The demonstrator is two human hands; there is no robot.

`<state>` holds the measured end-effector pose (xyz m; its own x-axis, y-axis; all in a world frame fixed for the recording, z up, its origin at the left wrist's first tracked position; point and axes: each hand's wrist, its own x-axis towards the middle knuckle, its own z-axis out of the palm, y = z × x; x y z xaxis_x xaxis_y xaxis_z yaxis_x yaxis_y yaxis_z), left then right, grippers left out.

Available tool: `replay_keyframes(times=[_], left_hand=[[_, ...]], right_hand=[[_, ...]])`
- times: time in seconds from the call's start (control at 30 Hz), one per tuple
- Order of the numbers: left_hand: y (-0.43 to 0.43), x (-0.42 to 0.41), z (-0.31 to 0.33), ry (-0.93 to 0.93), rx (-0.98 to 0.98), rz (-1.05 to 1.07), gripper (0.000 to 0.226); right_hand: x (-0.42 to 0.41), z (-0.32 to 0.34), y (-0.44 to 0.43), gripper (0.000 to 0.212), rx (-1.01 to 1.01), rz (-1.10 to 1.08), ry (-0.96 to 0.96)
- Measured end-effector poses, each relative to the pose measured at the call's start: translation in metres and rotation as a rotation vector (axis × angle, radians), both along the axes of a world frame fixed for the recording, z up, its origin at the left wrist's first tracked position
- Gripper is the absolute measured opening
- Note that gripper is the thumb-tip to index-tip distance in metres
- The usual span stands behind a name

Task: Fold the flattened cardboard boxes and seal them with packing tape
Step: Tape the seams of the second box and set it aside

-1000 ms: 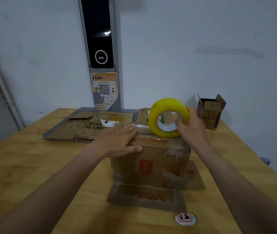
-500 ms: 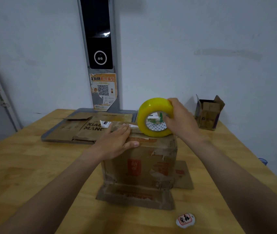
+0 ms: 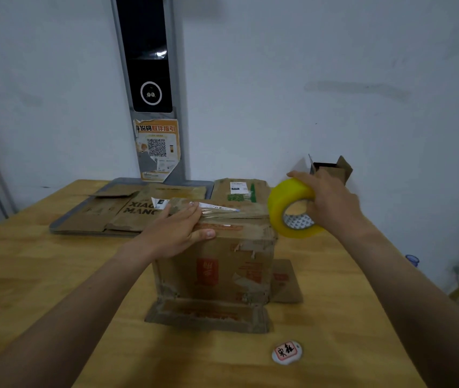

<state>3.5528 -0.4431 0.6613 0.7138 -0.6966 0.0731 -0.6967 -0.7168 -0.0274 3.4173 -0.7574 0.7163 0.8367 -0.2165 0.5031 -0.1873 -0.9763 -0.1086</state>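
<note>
The right hand [image 3: 331, 203] is motion-blurred, its grip clenched around the yellow packing tape roll [image 3: 280, 201], held just off the upper right corner of the upright cardboard box [image 3: 214, 273]. Whether a strip runs from roll to box is hard to make out. The left hand [image 3: 175, 233] has its grip released, fingers flat on the box top and thumb over the front edge. The box stands mid-way across the wooden surface [image 3: 40, 275], bottom flaps splayed, its inside hidden. Behind it, a grey tray [image 3: 54, 228] holds flattened cartons [image 3: 138, 208]. A small open box [image 3: 338, 170] by the wall shows only a dark interior.
</note>
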Motion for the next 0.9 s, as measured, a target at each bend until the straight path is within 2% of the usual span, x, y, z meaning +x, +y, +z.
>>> replay_keyframes(times=[0.17,0.33,0.47,0.57,0.77,0.9], left_hand=[[0.001,0.000,0.000,0.013,-0.010,0.011,0.114],[0.000,-0.001,0.000,0.010,-0.025,0.018,0.115],[-0.001,-0.001,-0.001,-0.026,-0.033,0.016,0.116],[0.001,-0.002,-0.003,-0.031,-0.039,0.020,0.124],[-0.001,-0.008,0.002,-0.036,-0.030,0.041,0.129],[-0.009,-0.014,0.009,0.028,-0.005,0.082,0.103]], right_hand=[[0.006,-0.003,0.001,0.084,-0.085,-0.034,-0.009],[0.001,-0.008,-0.013,0.078,-0.175,-0.116,0.050],[-0.006,-0.027,-0.019,0.079,-0.095,-0.162,0.067],[-0.007,-0.044,-0.015,0.081,-0.132,-0.144,0.087],[-0.001,-0.074,0.002,0.085,-0.077,-0.143,0.149],[0.004,-0.087,0.009,0.083,-0.046,-0.136,0.148]])
